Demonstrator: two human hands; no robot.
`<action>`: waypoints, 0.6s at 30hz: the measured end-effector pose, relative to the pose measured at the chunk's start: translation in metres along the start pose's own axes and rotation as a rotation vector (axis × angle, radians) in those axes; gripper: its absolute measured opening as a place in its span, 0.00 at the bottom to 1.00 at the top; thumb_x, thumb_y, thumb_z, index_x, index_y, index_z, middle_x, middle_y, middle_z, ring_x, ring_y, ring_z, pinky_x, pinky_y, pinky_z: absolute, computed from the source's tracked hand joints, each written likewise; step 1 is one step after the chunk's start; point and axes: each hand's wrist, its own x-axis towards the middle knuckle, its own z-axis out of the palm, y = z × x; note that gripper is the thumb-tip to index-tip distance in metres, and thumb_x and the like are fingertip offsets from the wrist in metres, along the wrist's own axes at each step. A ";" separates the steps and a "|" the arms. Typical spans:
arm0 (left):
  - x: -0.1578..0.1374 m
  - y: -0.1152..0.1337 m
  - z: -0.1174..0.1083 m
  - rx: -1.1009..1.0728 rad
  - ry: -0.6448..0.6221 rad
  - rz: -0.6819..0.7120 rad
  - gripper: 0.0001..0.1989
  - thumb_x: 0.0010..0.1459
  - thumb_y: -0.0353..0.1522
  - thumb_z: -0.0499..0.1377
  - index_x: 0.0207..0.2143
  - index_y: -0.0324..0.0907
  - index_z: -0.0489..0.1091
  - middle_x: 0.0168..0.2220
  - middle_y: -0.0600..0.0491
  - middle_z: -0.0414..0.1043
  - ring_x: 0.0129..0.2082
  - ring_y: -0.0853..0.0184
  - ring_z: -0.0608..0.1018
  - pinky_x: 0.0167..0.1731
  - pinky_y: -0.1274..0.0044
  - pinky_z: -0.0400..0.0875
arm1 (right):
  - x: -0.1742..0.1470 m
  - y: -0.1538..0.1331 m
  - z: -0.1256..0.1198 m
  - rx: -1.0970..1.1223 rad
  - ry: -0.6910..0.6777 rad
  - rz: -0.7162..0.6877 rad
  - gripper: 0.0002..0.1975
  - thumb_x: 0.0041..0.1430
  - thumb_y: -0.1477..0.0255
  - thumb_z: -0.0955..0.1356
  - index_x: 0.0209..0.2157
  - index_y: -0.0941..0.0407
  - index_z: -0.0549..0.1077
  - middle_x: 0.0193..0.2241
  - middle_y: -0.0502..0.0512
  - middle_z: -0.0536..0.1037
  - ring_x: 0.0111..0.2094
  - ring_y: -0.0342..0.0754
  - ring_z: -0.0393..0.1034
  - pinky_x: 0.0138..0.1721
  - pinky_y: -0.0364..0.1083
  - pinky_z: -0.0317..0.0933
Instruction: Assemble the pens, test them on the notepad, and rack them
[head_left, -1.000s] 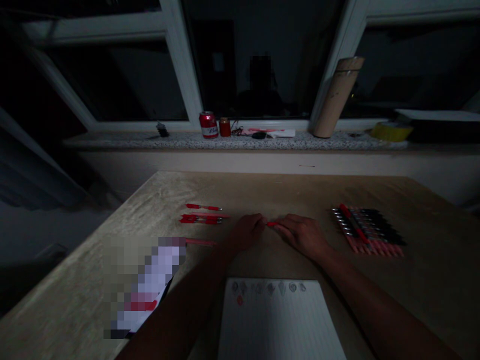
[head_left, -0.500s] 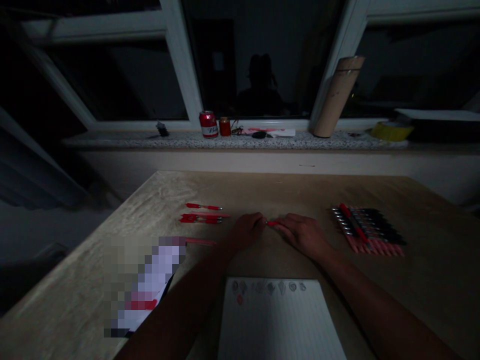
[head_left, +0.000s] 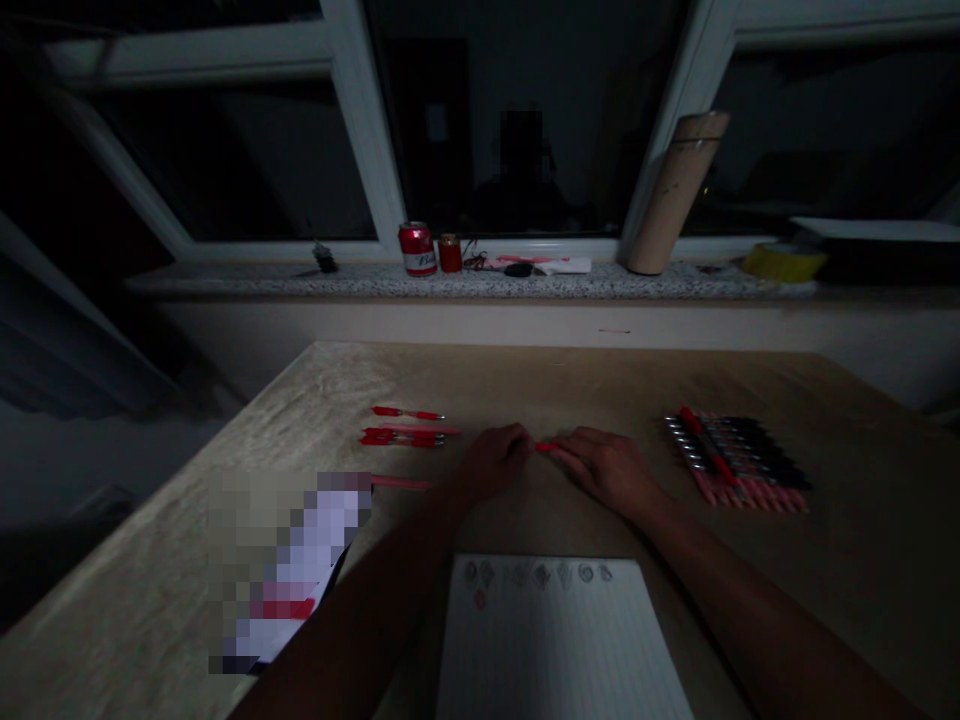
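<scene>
Above the middle of the table, a red pen (head_left: pixel 546 446) lies between my two hands, its far parts covered by fingers. My right hand (head_left: pixel 606 463) is closed around its right end. The fingers of my left hand (head_left: pixel 495 458) are pinched at the left end, where the tip is hidden. Below the hands sits a lined notepad (head_left: pixel 555 640) with a row of small dark sketched shapes and one red mark. Several red pens (head_left: pixel 405 438) lie to the left of my left hand. To the right, a red pen (head_left: pixel 705 445) rests across a row of pens and pencils (head_left: pixel 750 460).
A pixelated pale case (head_left: pixel 315 550) lies at the left, with a pink pencil (head_left: pixel 401 482) beyond it. The windowsill (head_left: pixel 360 282) holds a red can (head_left: pixel 417 250), a small red jar (head_left: pixel 450 254), a leaning tan cylinder (head_left: pixel 679 195) and a yellow tape roll (head_left: pixel 784 263).
The silvery tip seen at the pen's left end is now covered by my left fingers or lost from sight. Otherwise, both hands and the things around them have hardly moved.
</scene>
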 end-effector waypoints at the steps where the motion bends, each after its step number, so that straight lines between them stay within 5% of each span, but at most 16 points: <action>1: 0.000 0.000 0.000 0.015 -0.004 -0.004 0.14 0.61 0.36 0.47 0.28 0.38 0.65 0.24 0.57 0.65 0.26 0.73 0.66 0.27 0.80 0.56 | 0.000 0.000 0.000 0.001 0.003 -0.005 0.18 0.64 0.62 0.58 0.44 0.50 0.75 0.32 0.54 0.77 0.32 0.45 0.71 0.34 0.42 0.60; 18: 0.002 0.004 0.002 0.117 0.002 -0.020 0.19 0.63 0.37 0.43 0.24 0.38 0.65 0.22 0.55 0.65 0.24 0.71 0.66 0.27 0.78 0.55 | 0.001 -0.001 0.000 0.006 -0.004 -0.007 0.17 0.64 0.62 0.59 0.43 0.51 0.75 0.33 0.54 0.78 0.33 0.46 0.72 0.35 0.43 0.60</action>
